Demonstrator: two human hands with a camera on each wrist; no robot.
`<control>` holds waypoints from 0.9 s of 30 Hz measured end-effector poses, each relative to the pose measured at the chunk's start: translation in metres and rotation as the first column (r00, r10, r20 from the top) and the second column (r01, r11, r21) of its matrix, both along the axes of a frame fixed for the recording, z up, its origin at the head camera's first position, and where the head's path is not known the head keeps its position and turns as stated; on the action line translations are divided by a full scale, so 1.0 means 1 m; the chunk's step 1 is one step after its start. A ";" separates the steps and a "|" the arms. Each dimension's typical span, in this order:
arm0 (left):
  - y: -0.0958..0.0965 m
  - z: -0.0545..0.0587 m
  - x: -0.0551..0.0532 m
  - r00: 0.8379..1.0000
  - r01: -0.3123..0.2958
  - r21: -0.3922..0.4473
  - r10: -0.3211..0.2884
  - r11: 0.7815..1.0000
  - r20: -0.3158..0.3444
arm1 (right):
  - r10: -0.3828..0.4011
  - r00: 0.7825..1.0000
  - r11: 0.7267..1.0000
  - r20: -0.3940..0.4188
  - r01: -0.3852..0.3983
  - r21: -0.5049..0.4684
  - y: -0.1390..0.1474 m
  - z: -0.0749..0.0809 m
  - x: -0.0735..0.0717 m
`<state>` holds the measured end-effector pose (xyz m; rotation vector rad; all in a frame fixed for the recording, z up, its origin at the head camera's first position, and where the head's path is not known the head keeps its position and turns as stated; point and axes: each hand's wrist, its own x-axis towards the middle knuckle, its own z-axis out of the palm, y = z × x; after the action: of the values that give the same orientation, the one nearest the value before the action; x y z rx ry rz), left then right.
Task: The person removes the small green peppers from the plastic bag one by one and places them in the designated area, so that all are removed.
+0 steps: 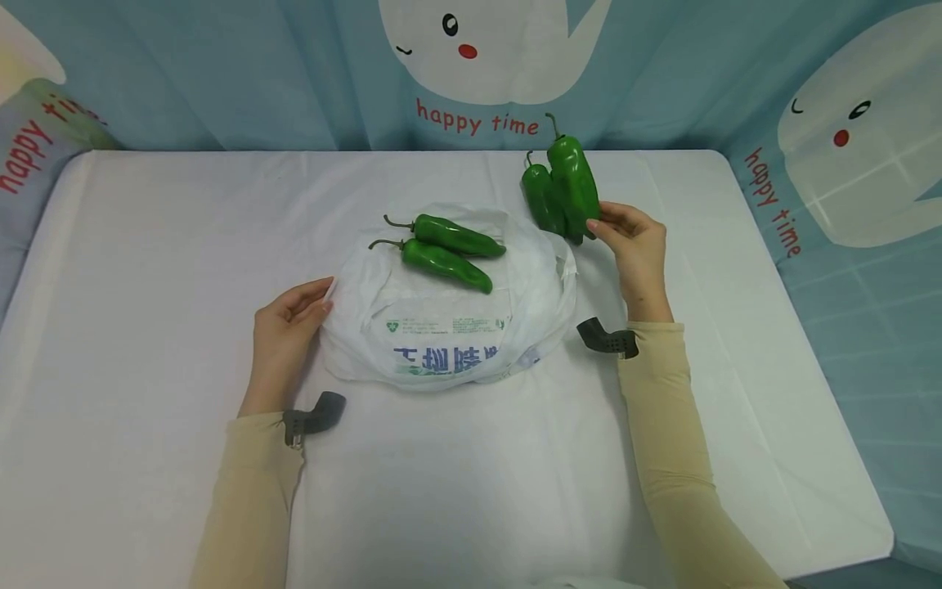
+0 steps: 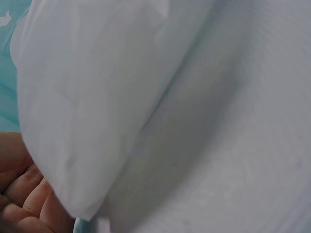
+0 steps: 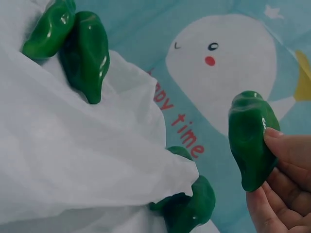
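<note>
In the head view, my right hand (image 1: 636, 254) pinches a long green pepper (image 1: 572, 176) near its lower end. It is held up off the table, stem pointing away. Behind it, another green pepper (image 1: 540, 196) lies beside the bag's right edge; the bag partly hides green pepper flesh (image 3: 201, 201) in the right wrist view. Two more green peppers, one farther (image 1: 456, 235) and one nearer (image 1: 445, 266), rest side by side on a white plastic bag (image 1: 397, 307). My left hand (image 1: 287, 331) pinches the bag's left edge between thumb and fingers.
A white cloth (image 1: 147, 343) covers the table. Blue curtains (image 1: 309, 74) with whale prints and red lettering hang along the back and sides. Each wrist wears a small black camera mount, such as the right one (image 1: 607, 337).
</note>
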<state>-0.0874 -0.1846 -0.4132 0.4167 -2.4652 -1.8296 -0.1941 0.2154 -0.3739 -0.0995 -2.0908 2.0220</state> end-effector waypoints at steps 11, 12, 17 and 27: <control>-0.001 -0.002 -0.001 1.000 0.001 -0.007 -0.001 1.000 0.005 | -0.090 0.996 0.995 0.014 0.090 -0.037 0.009 -0.007 -0.005; -0.001 -0.002 -0.001 1.000 0.001 -0.007 -0.001 1.000 0.005 | -0.099 0.995 0.994 0.018 0.100 -0.039 0.010 -0.008 -0.006; -0.001 -0.002 -0.001 1.000 0.001 -0.005 -0.001 1.000 0.000 | -0.149 0.988 0.988 0.036 0.150 -0.036 0.014 -0.012 -0.008; -0.001 -0.002 0.000 1.000 0.000 -0.009 0.000 1.000 -0.003 | -0.217 0.972 0.975 0.085 0.213 0.054 0.025 -0.023 -0.010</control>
<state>-0.0871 -0.1854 -0.4148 0.4129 -2.4707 -1.8169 -0.2043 0.2402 -0.3969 -0.3997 -2.0751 1.8739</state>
